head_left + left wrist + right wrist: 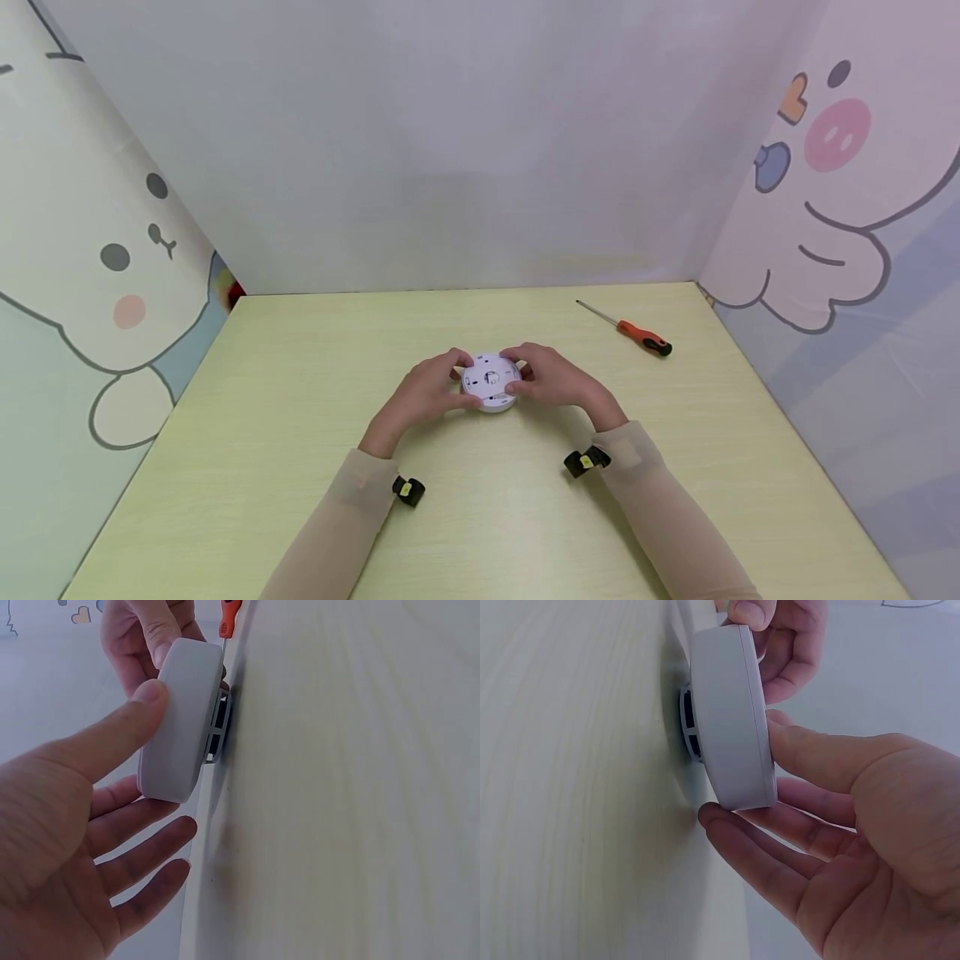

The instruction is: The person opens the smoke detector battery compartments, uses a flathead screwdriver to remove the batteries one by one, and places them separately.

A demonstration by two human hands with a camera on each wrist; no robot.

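Observation:
A round white smoke detector (491, 382) is between both hands above the middle of the table, its flat back with printed marks and small slots facing up. Its vented cage points down at the tabletop in the left wrist view; I cannot tell whether it touches. My left hand (431, 390) holds the rim from the left, thumb at the near edge. From the right, my right hand (555, 379) grips it, thumb on the upper face near the edge. Seen from the right wrist, the detector's smooth side wall (731, 720) rests against the fingers.
A screwdriver (643, 337) with an orange and black handle lies at the back right of the pale wooden table (285, 375). Behind the table stands a plain light wall (450, 150). Cartoon-printed panels (847, 208) flank both sides.

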